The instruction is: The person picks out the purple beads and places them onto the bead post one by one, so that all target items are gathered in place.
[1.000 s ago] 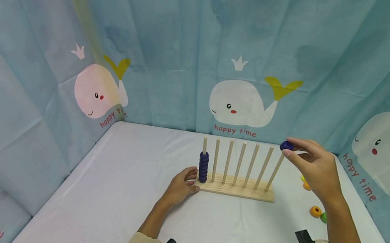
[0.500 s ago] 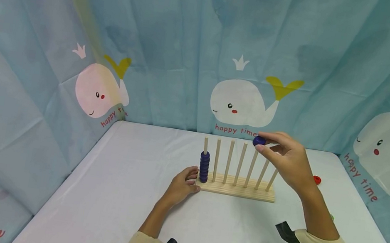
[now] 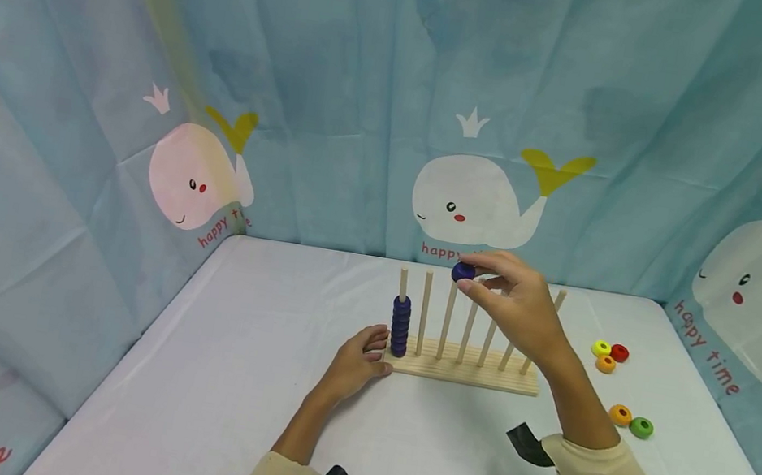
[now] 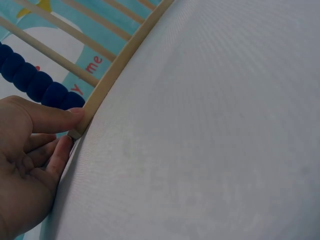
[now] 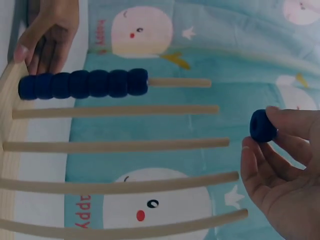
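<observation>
A wooden peg stand with a row of upright pegs stands on the table. Its leftmost peg carries a stack of dark blue beads, with bare wood above them. My left hand grips the left end of the base; in the left wrist view its thumb lies against the base's edge. Between thumb and fingertips, my right hand pinches one blue bead. In the right wrist view this bead is apart from the peg tips, its hole facing them. The right hand partly covers several pegs in the head view.
To the right of the stand lie loose beads: a yellow one, a red one, two orange ones and a green one. A whale-print curtain encloses the white table.
My right hand has carried the blue bead leftward above the pegs, from the rightmost towards the left ones. The loose beads at right have come into view. My left hand stays at the base.
</observation>
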The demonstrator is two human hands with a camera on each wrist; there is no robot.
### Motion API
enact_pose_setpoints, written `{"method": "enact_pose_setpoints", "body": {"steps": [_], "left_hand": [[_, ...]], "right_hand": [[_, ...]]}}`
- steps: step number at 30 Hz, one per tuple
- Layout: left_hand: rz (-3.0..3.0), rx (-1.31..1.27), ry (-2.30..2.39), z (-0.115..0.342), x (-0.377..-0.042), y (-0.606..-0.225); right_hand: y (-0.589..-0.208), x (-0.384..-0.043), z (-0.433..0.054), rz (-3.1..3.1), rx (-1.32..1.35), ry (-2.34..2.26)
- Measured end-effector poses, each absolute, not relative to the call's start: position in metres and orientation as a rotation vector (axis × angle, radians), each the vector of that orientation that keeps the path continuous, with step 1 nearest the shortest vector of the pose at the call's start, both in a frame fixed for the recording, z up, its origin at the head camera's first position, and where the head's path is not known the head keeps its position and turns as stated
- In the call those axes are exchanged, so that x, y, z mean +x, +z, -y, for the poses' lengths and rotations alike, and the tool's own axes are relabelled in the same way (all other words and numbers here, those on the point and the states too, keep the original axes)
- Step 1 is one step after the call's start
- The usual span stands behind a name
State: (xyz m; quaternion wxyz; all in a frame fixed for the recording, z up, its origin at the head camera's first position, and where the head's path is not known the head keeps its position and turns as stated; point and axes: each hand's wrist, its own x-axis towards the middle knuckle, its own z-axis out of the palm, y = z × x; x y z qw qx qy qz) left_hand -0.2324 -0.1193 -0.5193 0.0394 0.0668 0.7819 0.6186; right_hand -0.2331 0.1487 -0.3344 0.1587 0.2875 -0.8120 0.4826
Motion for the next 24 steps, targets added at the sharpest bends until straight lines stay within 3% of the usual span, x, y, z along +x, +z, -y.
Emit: {"method": "enact_pose_setpoints", "body": {"steps": [24], "left_hand": [[-2.410, 0.201, 1.872, 0.120, -0.234, -0.521]], "right_hand": [[-0.337, -0.251, -0.105, 2.339, 0.905, 1.268]]}}
